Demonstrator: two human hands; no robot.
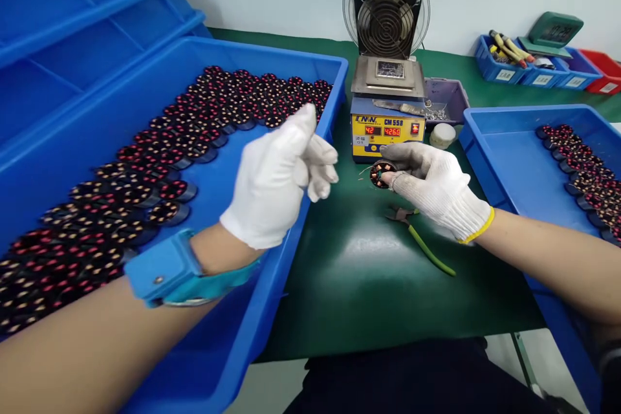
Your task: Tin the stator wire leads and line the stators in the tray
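1. Head view, near centre: right hand (pixel 436 191) in a white knit glove with a yellow cuff, fingers closed around a small round wound coil (pixel 381 174). Coil is held above the green mat (pixel 354 272), just in front of the yellow solder pot (pixel 388 132); thin copper leads stick out to its left.
2. Left hand (pixel 276 181), also gloved, curled into a loose fist with fingertips pinched together, holding nothing that can be made out. It hovers over the right wall of the left blue tray (pixel 310 220). A blue wrist strap (pixel 167 268) sits on that forearm.
3. Left blue tray carries rows of dark coils (pixel 145 168) laid overlapping.
4. Right blue tray (pixel 504 162) carries a shorter row of the same coils along its far side.
5. Cutters with green handles (pixel 417 236) lie on the mat, below the right hand.
6. Fan (pixel 387 10) stands behind the solder pot; small bins (pixel 538 74) sit at far right.
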